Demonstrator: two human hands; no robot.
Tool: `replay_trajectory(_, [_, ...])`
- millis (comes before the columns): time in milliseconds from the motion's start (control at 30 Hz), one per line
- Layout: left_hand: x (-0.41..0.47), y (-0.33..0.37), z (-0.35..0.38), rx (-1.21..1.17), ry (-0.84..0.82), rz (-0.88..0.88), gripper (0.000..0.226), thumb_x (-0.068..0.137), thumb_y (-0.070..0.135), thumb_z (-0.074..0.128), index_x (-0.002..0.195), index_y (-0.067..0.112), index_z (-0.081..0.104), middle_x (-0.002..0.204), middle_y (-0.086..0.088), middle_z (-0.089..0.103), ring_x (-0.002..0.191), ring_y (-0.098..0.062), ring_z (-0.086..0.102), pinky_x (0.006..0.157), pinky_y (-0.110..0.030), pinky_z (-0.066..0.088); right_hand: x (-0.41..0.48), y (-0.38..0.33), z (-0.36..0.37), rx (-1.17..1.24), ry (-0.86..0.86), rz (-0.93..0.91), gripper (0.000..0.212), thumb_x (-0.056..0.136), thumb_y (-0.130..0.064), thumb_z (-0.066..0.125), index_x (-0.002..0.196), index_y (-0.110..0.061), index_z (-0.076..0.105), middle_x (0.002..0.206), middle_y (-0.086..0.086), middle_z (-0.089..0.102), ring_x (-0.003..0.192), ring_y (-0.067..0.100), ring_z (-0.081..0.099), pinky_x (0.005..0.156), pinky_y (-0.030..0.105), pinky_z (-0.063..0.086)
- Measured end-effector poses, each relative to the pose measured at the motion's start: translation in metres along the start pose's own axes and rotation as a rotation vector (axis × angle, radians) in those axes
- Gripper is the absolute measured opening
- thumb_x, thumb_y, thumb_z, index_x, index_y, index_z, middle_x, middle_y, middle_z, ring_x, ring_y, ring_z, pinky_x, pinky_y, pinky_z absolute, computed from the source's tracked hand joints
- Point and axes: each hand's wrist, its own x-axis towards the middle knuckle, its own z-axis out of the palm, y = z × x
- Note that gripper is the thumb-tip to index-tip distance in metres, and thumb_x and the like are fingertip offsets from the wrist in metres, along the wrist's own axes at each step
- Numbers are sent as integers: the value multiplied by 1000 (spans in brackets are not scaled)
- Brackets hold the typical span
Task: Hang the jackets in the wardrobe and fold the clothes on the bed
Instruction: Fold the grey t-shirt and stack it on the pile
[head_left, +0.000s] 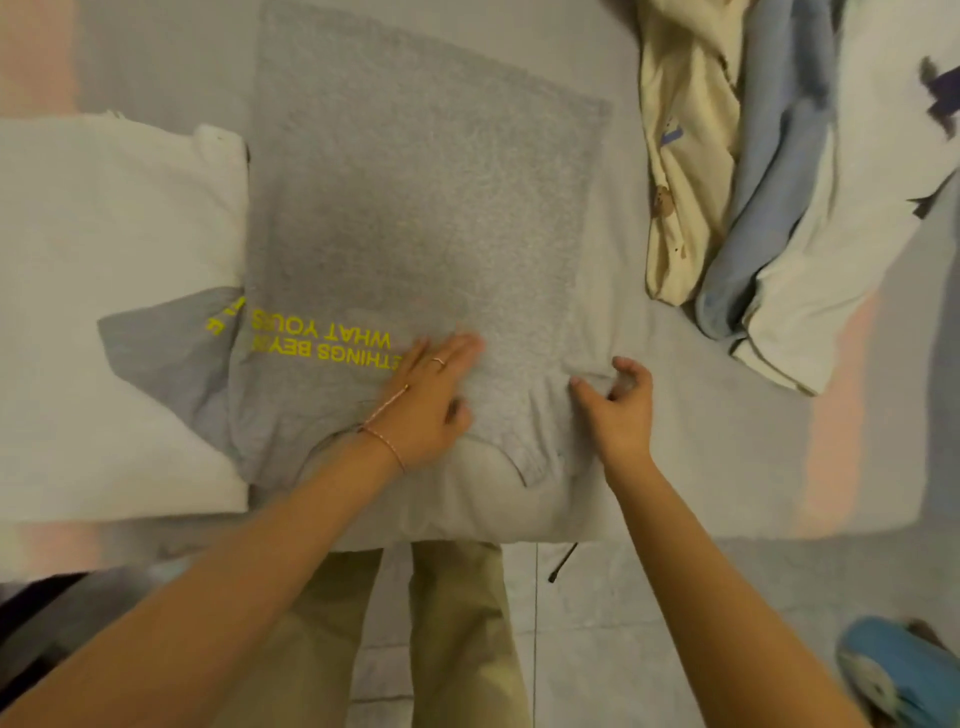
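A grey T-shirt (415, 218) with yellow lettering lies flat on the bed, its right side folded over the middle. My left hand (423, 395) presses flat on the shirt near the lettering, fingers straight. My right hand (618, 400) is at the folded sleeve near the shirt's lower right, with fingers and thumb curled around a bit of grey cloth. The left sleeve (166, 358) sticks out over a white folded garment (114, 291).
A heap of unfolded clothes, cream (685, 171), light blue (769, 197) and white (852, 249), lies at the upper right of the bed. The bed's near edge (467, 525) runs below my hands. A blue object (904, 670) sits on the floor at the lower right.
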Motion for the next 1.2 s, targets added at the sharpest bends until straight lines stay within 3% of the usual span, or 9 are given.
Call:
replay_trajectory(100, [0, 24, 17, -211, -51, 48, 76, 77, 48, 50, 138, 4, 41, 143, -12, 43, 134, -20, 37, 113, -35, 24, -1, -11, -5, 42, -76, -58, 15, 89, -4, 56, 103, -8, 56, 80, 3, 56, 67, 10, 51, 54, 6, 41])
replay_trajectory(267, [-3, 64, 23, -678, -130, -193, 108, 60, 64, 62, 146, 14, 22, 148, 7, 28, 138, -4, 24, 114, -22, 20, -20, -46, -5, 105, -332, -151, 37, 93, -3, 46, 124, -21, 40, 75, 6, 54, 56, 3, 54, 53, 18, 49])
replay_trajectory(400, [-2, 70, 16, -1296, 44, -386, 55, 76, 35, 66, 126, 18, 48, 122, 4, 61, 113, -9, 57, 99, -32, 46, -13, -73, 5, -94, -564, -369, 37, 95, -3, 42, 123, -25, 49, 76, 5, 52, 71, 24, 57, 61, 27, 53])
replay_trajectory(467, [-2, 62, 19, -1243, 154, -503, 37, 75, 12, 55, 111, 8, 58, 89, -1, 71, 81, -8, 67, 79, -26, 53, 3, -79, 9, -323, -461, -633, 40, 88, -3, 42, 123, -17, 56, 89, -1, 55, 85, 21, 54, 77, 14, 44])
replay_trajectory(567, [-9, 43, 18, -1039, 264, -614, 58, 59, 2, 42, 115, 9, 53, 92, 3, 63, 75, 10, 60, 70, -10, 47, 29, -83, 14, -549, -583, -754, 61, 73, 0, 43, 134, -7, 48, 123, 11, 53, 114, 21, 49, 99, 13, 33])
replay_trajectory(733, [-25, 42, 20, -1027, 295, -554, 43, 80, -18, 52, 109, 14, 50, 102, 1, 59, 78, 2, 60, 64, -10, 49, 52, -82, 22, -843, -849, -672, 55, 80, 1, 61, 132, -9, 46, 123, 9, 48, 105, 17, 48, 87, 14, 33])
replay_trajectory(867, [-31, 40, 17, -902, 491, -512, 45, 78, -21, 53, 88, 23, 49, 88, 7, 57, 73, 9, 57, 71, -7, 45, 58, -81, 19, -738, -801, -538, 35, 82, 0, 61, 115, -10, 57, 82, -11, 47, 66, 0, 47, 57, 7, 35])
replay_trajectory(1000, [-17, 27, 9, -861, 583, -548, 45, 75, -23, 54, 71, 21, 41, 72, 3, 49, 59, 9, 52, 63, -6, 41, 59, -82, 19, -457, -755, -493, 15, 86, 1, 59, 96, -10, 60, 82, -6, 55, 60, -11, 50, 59, 4, 37])
replay_trajectory(1200, [14, 4, -2, -733, 628, -437, 34, 68, -3, 53, 63, 27, 37, 64, 9, 45, 57, 9, 46, 61, -8, 35, 66, -74, 27, -405, -635, -534, 12, 88, -4, 59, 94, -14, 56, 95, 6, 58, 79, 12, 51, 72, 24, 44])
